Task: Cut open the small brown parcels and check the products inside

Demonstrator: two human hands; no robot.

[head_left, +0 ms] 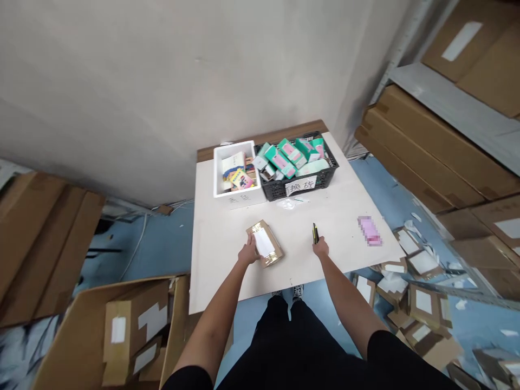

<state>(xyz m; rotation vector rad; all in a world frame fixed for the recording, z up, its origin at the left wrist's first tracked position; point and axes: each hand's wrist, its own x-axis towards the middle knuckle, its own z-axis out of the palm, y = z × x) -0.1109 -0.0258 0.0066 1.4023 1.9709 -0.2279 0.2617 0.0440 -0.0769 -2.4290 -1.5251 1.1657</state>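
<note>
A small cardboard box [268,252], with a white label on top and shiny tape at its ends, lies on the white table [223,276]. My left hand [248,252] grips its left side, fingers spread from thumb over the near and upper edges. To the right, my right hand [320,246] is closed around a black and yellow utility knife [315,233], which points away from me just above or on the tabletop. I cannot make out whether its blade is out. The knife and the box are apart.
At the table's back stand a white foam box [239,197] holding booklets and a black crate [278,190] of green and pink cartons. A pixelated pink object [369,231] lies at right. A big open carton [89,303] stands lower left; parcels [422,300] litter the floor at right.
</note>
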